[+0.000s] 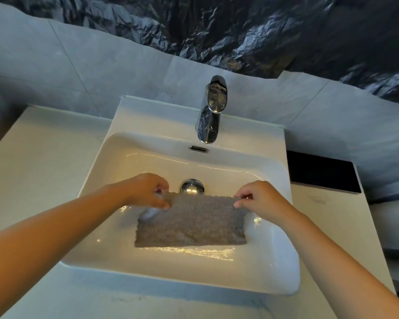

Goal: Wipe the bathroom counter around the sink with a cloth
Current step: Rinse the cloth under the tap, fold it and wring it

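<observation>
A grey textured cloth [191, 222] hangs spread out flat over the basin of the white sink [115, 143]. My left hand [145, 191] pinches its upper left corner. My right hand [262, 196] pinches the upper right corner. The cloth's top edge is stretched between both hands, just in front of the chrome drain plug [192, 185]. The pale counter [39, 153] runs to the left of the sink and along the front.
A chrome faucet [211, 109] stands at the back of the sink, above an overflow slot [199, 148]. A dark rectangular panel [323, 172] lies on the counter at the right. Grey wall tiles and crumpled dark plastic sheeting [240, 31] rise behind.
</observation>
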### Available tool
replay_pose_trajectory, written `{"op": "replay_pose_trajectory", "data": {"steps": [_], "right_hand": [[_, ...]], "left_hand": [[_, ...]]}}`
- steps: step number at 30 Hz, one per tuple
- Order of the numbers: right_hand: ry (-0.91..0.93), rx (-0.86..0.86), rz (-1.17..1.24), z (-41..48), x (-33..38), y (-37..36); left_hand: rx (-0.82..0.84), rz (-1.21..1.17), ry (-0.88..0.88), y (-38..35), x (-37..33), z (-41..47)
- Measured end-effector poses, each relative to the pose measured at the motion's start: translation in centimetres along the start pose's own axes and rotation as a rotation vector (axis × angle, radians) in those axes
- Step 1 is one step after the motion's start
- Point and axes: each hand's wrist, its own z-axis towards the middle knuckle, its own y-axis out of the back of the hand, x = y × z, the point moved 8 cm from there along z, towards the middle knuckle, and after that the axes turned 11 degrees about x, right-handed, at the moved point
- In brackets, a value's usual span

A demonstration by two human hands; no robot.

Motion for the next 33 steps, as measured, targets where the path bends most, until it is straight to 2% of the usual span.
{"op": "replay_pose_trajectory", "data": {"steps": [3,8,11,15,18,24,27,30,33], "right_hand": [[0.007,-0.056,0.12,-2.6,0.7,2.0],[0.032,-0.14,0.142,-5.8,2.0,3.8],[0.029,-0.224,0.133,-7.0,2.5,4.8],[0.035,-0.393,0.076,-8.5,3.0,5.4],[0.033,-0.415,0.087,-9.1,2.5,4.0],[-0.008,-0.298,0.307,-9.3,1.4,1.9],[-0.018,-0.269,0.441,-9.3,1.9,1.8],[0.014,-0.134,0.595,-9.2,3.4,0.8],[0.068,-0.031,0.713,-9.3,5.2,0.0]], "left_hand": [[-0.014,0.22,0.015,1.6,-1.0,-2.3],[-0.074,0.281,0.004,3.0,-2.4,-5.0],[-0.194,0.229,0.003,4.7,-3.0,-6.2],[-0.468,0.254,-0.086,6.6,-5.0,-8.9],[-0.489,0.228,-0.135,5.2,-5.3,-9.8],[-0.256,-0.189,0.031,2.0,-2.7,-8.8],[-0.137,-0.541,0.116,0.6,-2.5,-8.6],[-0.06,-0.928,0.159,-0.8,-3.0,-8.1],[-0.018,-1.22,0.118,-1.7,-4.3,-7.6]]}}
